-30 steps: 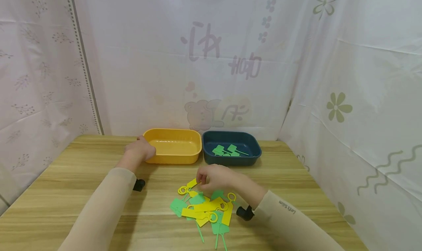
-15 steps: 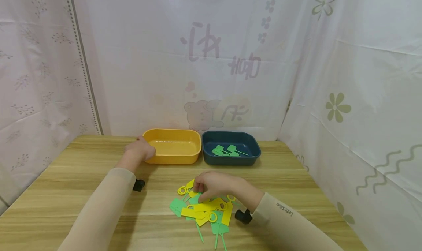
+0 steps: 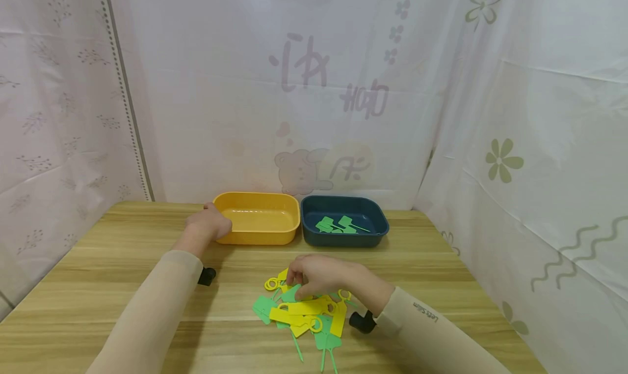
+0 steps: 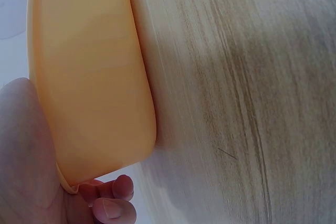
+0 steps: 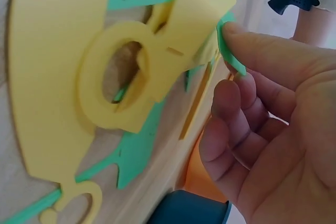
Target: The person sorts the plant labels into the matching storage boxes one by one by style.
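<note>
My left hand [image 3: 208,223] holds the left end of a yellow plastic bin [image 3: 260,237]. In the left wrist view its fingers [image 4: 113,208] curl by the bin's end wall. My right hand [image 3: 324,276] is over a loose heap of flat plastic tags on the table. Between its thumb and index finger it pinches a green tag [image 5: 229,51], seen in the right wrist view. Around it lie yellow tags with ring ends [image 3: 306,307] and green tags with thin stems [image 3: 265,307]. The hand hides part of the heap.
A dark blue bin [image 3: 345,240] stands against the yellow bin's right side, with several green tags [image 3: 345,222] inside. Both bins are at the back of the wooden table [image 3: 122,265], before a hanging printed curtain [image 3: 235,118].
My right hand has dropped slightly lower and nearer me over the heap, and its thumb and finger have closed on a green tag. The left hand has stayed at the yellow bin.
</note>
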Tool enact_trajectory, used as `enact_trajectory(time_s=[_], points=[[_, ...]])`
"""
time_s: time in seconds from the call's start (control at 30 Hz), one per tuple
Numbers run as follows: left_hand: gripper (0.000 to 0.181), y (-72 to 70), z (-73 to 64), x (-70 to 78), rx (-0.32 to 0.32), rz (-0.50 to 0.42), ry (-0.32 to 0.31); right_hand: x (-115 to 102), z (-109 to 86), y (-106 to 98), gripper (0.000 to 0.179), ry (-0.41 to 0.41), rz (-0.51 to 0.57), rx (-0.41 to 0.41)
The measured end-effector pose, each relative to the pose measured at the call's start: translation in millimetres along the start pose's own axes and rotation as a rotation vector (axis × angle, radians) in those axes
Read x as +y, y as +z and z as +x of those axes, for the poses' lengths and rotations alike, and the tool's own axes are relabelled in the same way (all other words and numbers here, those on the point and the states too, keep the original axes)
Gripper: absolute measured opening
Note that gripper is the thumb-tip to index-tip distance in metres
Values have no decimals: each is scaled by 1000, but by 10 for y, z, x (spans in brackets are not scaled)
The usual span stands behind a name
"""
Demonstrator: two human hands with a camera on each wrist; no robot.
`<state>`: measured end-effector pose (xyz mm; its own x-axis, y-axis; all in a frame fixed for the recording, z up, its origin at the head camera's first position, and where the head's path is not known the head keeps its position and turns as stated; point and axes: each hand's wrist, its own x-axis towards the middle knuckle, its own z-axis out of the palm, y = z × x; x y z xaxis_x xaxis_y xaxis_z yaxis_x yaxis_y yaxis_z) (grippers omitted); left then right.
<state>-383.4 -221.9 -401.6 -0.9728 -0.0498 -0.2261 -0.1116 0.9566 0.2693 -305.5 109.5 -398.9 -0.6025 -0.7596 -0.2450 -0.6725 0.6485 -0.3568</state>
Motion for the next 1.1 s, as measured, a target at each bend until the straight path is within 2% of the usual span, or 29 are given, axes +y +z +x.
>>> enact_trajectory(time_s=[0.2, 0.4, 0.53, 0.93, 1.1], points=[[89, 2, -9, 4, -3, 1, 4, -7, -11, -38, 13, 7, 18, -4], [89, -3, -15, -6, -5, -6, 9, 22, -39, -126, 9, -59, 147, 32], [90, 13, 6, -20, -4, -7, 10, 44, -67, -195, 8, -74, 230, 40], [90, 20, 27, -16, -7, 2, 4, 81, -160, -371, 6, -52, 255, 111], [90, 5, 14, -12, -8, 3, 5, 89, -192, -471, 4, -72, 292, 149]])
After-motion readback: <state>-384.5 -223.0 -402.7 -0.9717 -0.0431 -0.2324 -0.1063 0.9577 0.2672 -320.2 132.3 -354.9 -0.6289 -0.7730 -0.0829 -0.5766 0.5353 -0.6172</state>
